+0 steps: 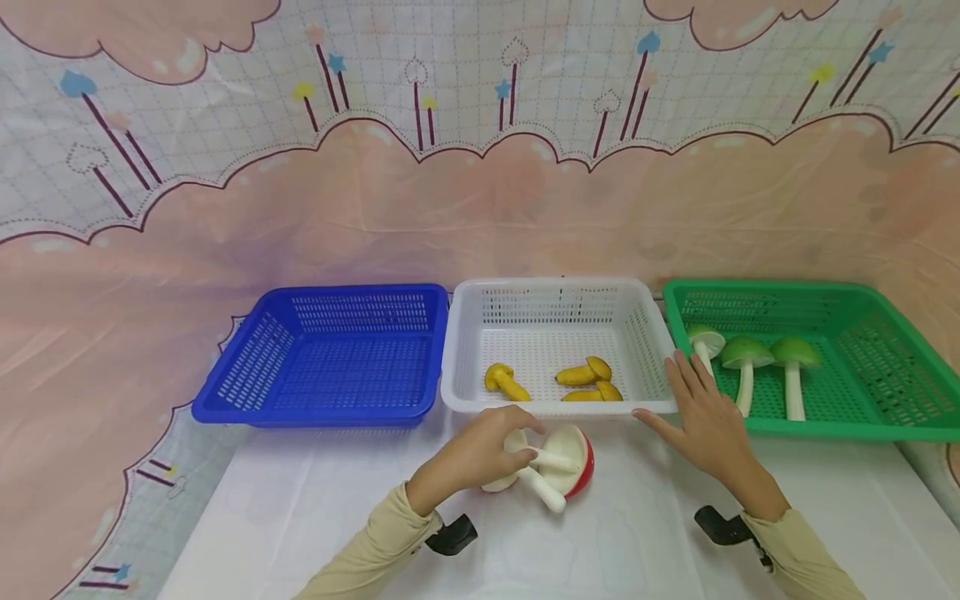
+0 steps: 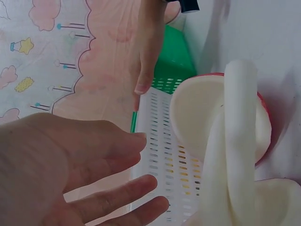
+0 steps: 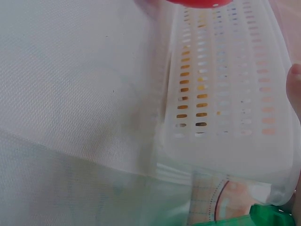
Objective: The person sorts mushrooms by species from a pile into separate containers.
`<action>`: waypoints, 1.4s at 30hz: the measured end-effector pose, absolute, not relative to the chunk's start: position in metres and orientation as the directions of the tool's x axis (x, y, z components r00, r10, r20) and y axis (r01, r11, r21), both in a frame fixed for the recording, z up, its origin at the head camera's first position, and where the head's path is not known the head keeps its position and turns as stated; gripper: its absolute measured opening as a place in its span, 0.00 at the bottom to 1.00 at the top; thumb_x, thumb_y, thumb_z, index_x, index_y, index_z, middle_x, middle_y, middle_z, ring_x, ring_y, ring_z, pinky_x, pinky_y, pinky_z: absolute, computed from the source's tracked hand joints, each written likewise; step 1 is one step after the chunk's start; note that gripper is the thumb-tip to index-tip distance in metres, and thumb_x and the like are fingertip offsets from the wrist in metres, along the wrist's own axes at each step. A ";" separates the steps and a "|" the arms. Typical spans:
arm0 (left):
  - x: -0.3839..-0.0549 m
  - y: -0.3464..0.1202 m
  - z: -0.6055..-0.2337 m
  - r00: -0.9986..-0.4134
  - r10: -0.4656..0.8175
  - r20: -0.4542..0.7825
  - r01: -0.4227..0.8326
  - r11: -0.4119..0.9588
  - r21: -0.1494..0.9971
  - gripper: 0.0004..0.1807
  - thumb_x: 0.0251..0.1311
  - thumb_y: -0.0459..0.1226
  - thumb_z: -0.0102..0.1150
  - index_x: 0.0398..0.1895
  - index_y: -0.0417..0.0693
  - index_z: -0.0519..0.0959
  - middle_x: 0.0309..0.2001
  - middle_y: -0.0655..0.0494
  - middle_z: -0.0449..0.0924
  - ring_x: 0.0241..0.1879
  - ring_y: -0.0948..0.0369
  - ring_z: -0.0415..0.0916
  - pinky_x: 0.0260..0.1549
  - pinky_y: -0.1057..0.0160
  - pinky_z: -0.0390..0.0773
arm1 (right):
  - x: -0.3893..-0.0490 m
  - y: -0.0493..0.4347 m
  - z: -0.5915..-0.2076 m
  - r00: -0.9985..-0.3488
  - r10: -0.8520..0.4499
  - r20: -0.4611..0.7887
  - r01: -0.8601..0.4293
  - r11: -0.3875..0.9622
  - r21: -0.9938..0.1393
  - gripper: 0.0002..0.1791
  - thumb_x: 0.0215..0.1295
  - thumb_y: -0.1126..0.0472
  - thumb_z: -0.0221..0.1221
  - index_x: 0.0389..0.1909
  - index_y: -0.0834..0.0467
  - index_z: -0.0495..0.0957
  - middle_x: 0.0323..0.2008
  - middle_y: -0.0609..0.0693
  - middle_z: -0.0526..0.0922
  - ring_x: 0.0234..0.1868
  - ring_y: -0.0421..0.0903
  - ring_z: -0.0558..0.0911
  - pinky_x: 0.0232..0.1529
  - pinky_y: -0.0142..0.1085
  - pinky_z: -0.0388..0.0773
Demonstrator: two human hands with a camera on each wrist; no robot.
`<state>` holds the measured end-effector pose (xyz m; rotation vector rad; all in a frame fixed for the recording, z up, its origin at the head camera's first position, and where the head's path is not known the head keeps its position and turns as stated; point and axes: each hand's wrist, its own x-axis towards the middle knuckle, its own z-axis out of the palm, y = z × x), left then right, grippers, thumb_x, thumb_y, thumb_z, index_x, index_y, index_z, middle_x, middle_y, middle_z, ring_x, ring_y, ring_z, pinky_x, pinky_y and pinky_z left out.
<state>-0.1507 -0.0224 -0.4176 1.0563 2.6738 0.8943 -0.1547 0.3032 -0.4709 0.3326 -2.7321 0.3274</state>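
Two toy mushrooms lie on the white cloth before the white basket. One shows a red cap and pale underside; the other's white stem crosses over, its cap partly behind my left hand. In the left wrist view, the left hand's fingers are spread and apart from the mushroom stems. My right hand, fingers extended, lies over the adjoining rims of the white basket and the green basket. Whether it presses on them is unclear.
Three yellow mushrooms lie in the white basket. Three green-capped mushrooms lie at the left of the green basket. A blue basket stands at the left. Behind the baskets hangs a patterned cloth.
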 end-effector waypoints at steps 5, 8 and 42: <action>-0.151 -0.021 -0.424 -0.759 0.649 0.055 0.560 0.607 0.564 0.15 0.56 0.37 0.63 0.48 0.46 0.81 0.47 0.56 0.81 0.50 0.58 0.75 0.50 0.61 0.73 | -0.155 0.304 -0.471 -0.901 -0.184 0.394 -0.273 0.944 -0.183 0.52 0.57 0.34 0.56 0.70 0.68 0.55 0.70 0.65 0.54 0.71 0.61 0.50 0.43 0.63 0.71; -0.151 -0.021 -0.428 -0.755 0.654 0.039 0.566 0.621 0.542 0.15 0.56 0.36 0.63 0.48 0.45 0.81 0.46 0.54 0.81 0.45 0.57 0.76 0.44 0.63 0.74 | -0.154 0.304 -0.472 -0.902 -0.181 0.392 -0.270 0.945 -0.186 0.52 0.57 0.34 0.56 0.70 0.68 0.54 0.70 0.65 0.54 0.71 0.61 0.50 0.43 0.63 0.71; -0.146 -0.006 -0.460 -0.740 0.610 0.284 0.651 0.756 0.072 0.17 0.31 0.25 0.68 0.27 0.52 0.79 0.24 0.61 0.76 0.30 0.59 0.77 0.29 0.63 0.73 | -0.153 0.303 -0.472 -0.903 -0.181 0.390 -0.271 0.944 -0.190 0.52 0.57 0.34 0.57 0.69 0.68 0.55 0.70 0.64 0.54 0.71 0.62 0.51 0.44 0.65 0.70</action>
